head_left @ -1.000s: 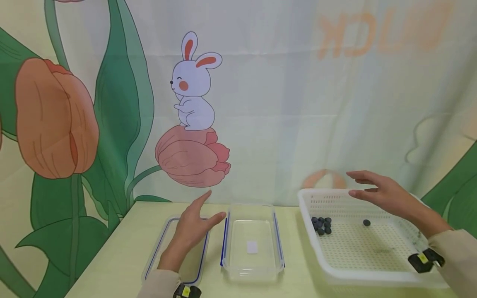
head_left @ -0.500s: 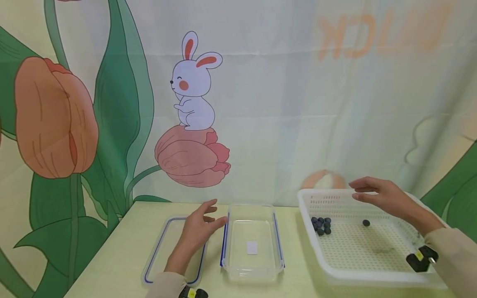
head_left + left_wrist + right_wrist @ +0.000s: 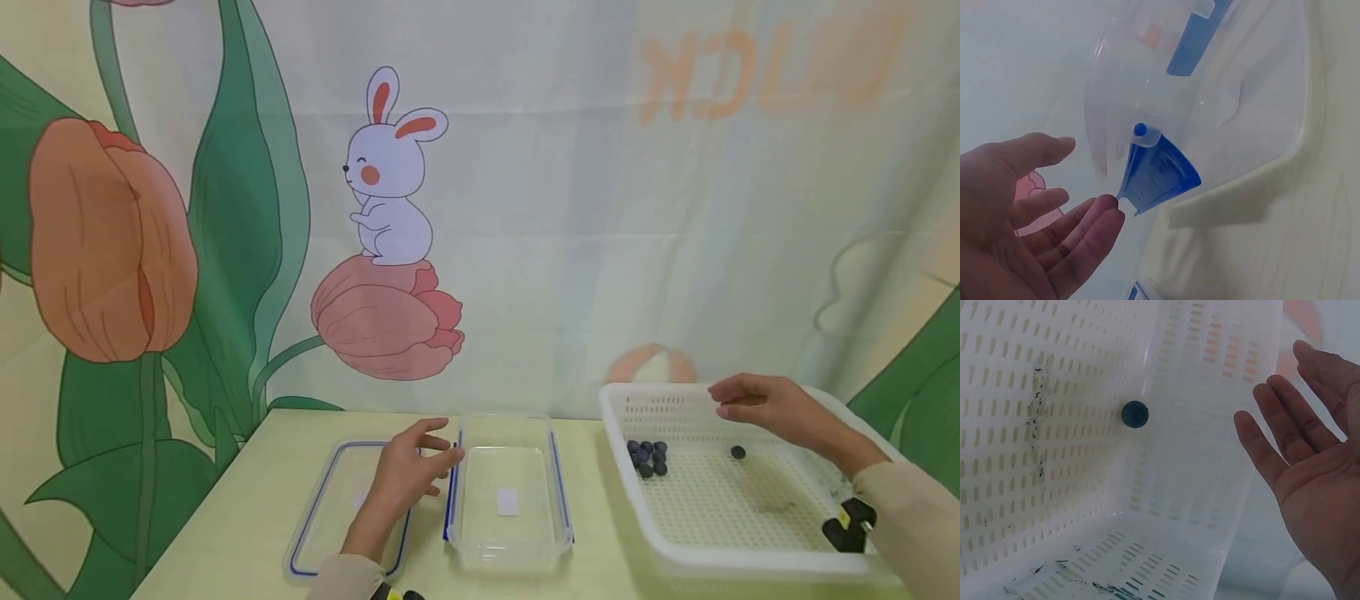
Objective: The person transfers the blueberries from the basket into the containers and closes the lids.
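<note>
My left hand (image 3: 408, 471) hovers beside the clear plastic food container (image 3: 480, 533), fingers loosely bent and holding nothing. In the left wrist view its fingertips come right up to a blue side clip (image 3: 1157, 174) hanging from the container. Over the back part of a white perforated basket (image 3: 750, 557) is my right hand (image 3: 780, 410), relaxed, with nothing in its grasp. One blueberry (image 3: 738, 452) lies apart below it on the basket floor; the right wrist view shows this blueberry (image 3: 1135, 414) near the basket wall. Several more blueberries (image 3: 647, 458) cluster at the basket's left side.
A clear lid (image 3: 311, 533) with a blue seal lies left of the container, partly behind my left forearm. A small white label (image 3: 507, 502) shows at the container's bottom. Behind the pale table (image 3: 225, 508) hangs a printed curtain (image 3: 525, 208).
My left hand has moved right and down towards the container's side, its fingers bending more. The right hand has lowered slightly over the basket. The blueberries have stayed in place.
</note>
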